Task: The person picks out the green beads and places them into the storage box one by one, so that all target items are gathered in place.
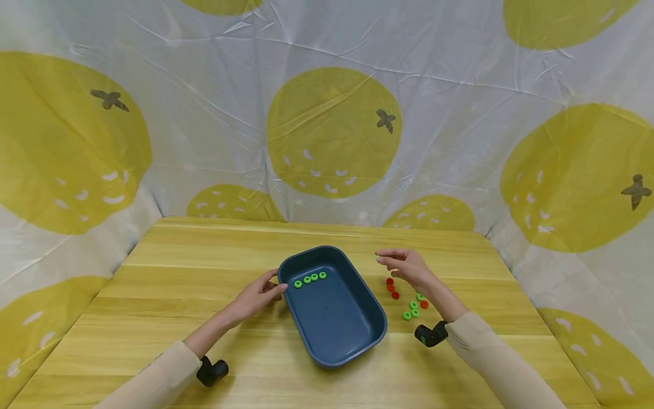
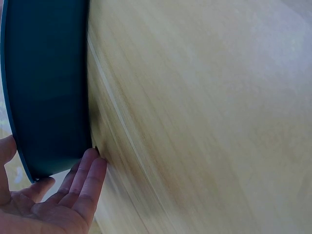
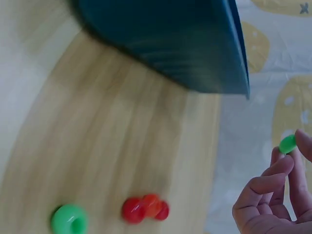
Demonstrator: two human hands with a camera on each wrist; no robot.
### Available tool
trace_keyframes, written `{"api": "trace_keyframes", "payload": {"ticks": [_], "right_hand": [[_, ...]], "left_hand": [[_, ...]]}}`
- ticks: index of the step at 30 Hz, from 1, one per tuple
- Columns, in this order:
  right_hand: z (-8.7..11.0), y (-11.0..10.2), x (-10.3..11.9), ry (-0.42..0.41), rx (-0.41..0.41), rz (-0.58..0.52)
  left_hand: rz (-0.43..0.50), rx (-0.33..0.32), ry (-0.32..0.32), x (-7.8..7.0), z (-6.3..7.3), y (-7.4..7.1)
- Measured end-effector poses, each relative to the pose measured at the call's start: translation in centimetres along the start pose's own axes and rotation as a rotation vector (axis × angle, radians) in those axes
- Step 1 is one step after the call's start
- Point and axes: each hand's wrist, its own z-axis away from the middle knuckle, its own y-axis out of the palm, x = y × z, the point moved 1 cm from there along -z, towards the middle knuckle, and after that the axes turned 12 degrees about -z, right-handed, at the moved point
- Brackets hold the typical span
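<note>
The person has a deep dark-blue tray [image 1: 342, 324] set at a slant on the wooden table [image 1: 168, 284]. Their left hand [image 1: 260, 292] grips the tray's left side near its far corner, thumb over the rim and the other fingers against the outer wall. Their right hand [image 1: 407, 266] is off to the right of the tray's far end, apart from it, pinching a small green ring [image 3: 287, 144] between thumb and forefinger, the rest of the fingers bent in.

Inside the tray, toward its far end, I can see four green rings [image 1: 309, 279] in a slightly slanting row, very close together, with the leftmost a touch apart from the others. To the right of the tray, on the table, three red rings [image 1: 390, 288] lie in a short line, touching; the middle one looks more orange. Farther from the tray and nearer the person there is a loose bunch: four more green rings [image 1: 415, 316] and an orange ring [image 1: 424, 304].

Pale beige sleeves [image 1: 493, 349] cover both forearms, and a black device [image 1: 431, 334] sits at each wrist. Behind the tray hangs a pale cloth [image 1: 204, 125] printed with big yellow fruit.
</note>
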Motion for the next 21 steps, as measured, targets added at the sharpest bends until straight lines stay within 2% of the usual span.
{"api": "trace_keyframes", "payload": {"ticks": [8, 14, 17, 21], "right_hand": [[-1.7, 4.5, 2.4, -0.051, 0.072, 0.022], [-2.8, 7.8, 3.3, -0.086, 0.139, 0.029], [-3.3, 9.5, 3.4, -0.104, 0.162, 0.064], [-3.8, 11.9, 3.1, -0.146, 0.223, 0.170]], "left_hand": [[-0.004, -0.004, -0.004, 0.0, 0.0, 0.0], [-0.006, 0.001, 0.011, -0.2, 0.1, -0.1], [-0.002, -0.003, 0.014, -0.2, 0.1, -0.1], [0.000, -0.001, 0.020, -0.2, 0.1, -0.2]]}}
